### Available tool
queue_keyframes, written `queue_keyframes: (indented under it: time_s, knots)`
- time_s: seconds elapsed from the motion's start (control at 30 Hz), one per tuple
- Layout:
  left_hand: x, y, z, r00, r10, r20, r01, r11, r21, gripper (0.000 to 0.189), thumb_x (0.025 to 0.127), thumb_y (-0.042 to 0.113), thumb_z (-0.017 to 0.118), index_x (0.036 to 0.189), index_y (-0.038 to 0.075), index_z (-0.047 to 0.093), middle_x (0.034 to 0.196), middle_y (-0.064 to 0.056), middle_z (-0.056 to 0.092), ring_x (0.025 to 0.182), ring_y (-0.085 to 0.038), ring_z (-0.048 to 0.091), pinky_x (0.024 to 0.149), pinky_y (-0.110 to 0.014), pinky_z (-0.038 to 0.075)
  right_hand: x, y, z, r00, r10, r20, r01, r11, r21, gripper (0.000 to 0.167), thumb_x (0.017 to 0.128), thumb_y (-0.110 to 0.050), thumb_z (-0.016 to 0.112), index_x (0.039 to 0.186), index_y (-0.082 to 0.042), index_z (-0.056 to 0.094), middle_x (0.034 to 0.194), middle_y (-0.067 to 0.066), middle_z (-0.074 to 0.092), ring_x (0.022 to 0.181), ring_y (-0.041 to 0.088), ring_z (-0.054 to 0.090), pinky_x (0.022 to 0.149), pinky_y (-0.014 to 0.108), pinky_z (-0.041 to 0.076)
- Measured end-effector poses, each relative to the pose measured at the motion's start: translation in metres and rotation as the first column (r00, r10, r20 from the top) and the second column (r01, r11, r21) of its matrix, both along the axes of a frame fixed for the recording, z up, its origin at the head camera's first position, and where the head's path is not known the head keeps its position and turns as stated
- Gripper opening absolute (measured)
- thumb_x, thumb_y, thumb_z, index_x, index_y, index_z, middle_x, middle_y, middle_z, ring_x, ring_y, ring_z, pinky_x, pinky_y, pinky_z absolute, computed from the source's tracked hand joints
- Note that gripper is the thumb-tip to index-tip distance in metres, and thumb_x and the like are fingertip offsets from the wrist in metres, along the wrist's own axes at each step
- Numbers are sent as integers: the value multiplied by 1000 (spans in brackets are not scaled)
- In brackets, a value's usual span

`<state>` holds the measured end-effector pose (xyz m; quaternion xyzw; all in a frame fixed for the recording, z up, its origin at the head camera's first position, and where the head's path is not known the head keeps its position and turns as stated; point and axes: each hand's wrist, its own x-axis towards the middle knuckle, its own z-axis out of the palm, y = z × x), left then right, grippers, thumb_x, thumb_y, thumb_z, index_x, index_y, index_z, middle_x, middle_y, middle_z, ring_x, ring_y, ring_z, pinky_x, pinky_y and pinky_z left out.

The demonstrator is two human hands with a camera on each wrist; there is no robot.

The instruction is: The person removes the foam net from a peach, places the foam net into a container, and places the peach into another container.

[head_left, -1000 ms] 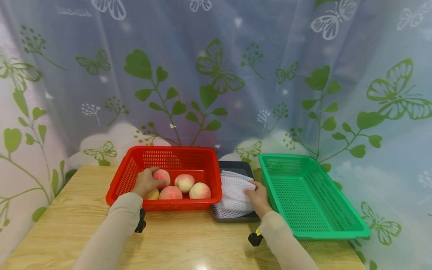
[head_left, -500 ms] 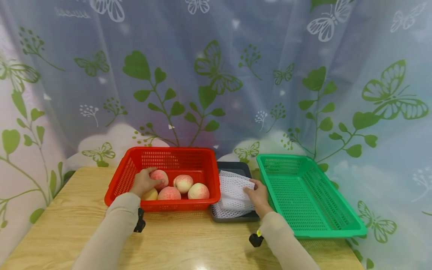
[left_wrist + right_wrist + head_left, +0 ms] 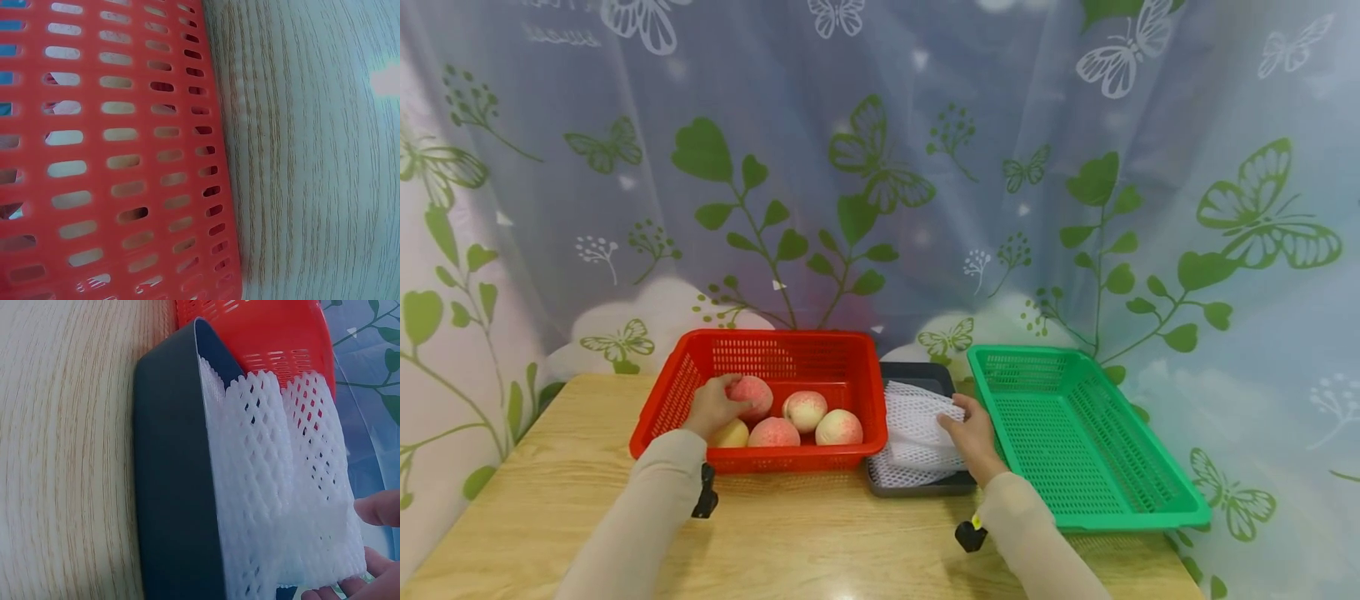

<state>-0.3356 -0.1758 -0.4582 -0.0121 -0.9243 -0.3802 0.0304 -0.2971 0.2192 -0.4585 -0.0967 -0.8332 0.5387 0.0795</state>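
Note:
My left hand [image 3: 711,408] reaches into the red basket [image 3: 790,460] and grips a pink peach [image 3: 756,395] at its left side, thumb toward the front. Around it lie a yellowish peach [image 3: 732,433], partly hidden by the hand, and several pink-and-cream peaches [image 3: 839,428]. My right hand [image 3: 976,437] pinches the right edge of a white foam net sleeve [image 3: 315,462], thumb above and fingers below. More foam net sleeves [image 3: 253,437] lie beneath it in a dark grey tray [image 3: 172,469]. In the left wrist view, the basket wall [image 3: 134,178] mostly hides the hand and fruit.
A green basket [image 3: 1067,442] stands right of the grey tray, with nothing in it. The tray sits close against the red basket. Wood-grain tabletop [image 3: 820,542] runs along the front. A printed curtain [image 3: 880,167] hangs directly behind.
The head view has drifted slightly, shifting everything a little left and down. Both hands keep nearly the same places, at the peach and at the foam net sleeve.

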Motion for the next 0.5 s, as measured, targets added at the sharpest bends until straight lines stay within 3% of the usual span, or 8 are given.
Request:
queue_keyframes:
  time_s: [0.23,0.37,0.5]
  knots:
    - [-3,-5,1,1000,-2,7,2,1000,-6,59,86,14,70,135,-10,45,132,-32,50,114,-45,52,97,-53,45,-2,0,5,999,38,-30,-38,999,3,50,90,-7,63,136,4,45,140,25,45,133,41,36,109,51,33]
    - [-4,-6,6,999,-32,2,32,999,-7,61,86,14,70,136,-9,45,132,-32,50,112,-44,53,94,-52,48,-3,5,13,997,66,-36,-66,998,14,49,91,-6,61,136,5,45,143,25,42,135,41,35,110,51,32]
    - [-4,-5,14,997,-77,2,77,997,-5,64,85,16,71,137,-8,44,132,-32,50,98,-36,57,83,-44,53,-3,12,26,995,93,-40,-92,995,36,50,91,-8,62,136,3,45,144,24,42,136,40,33,109,52,33]
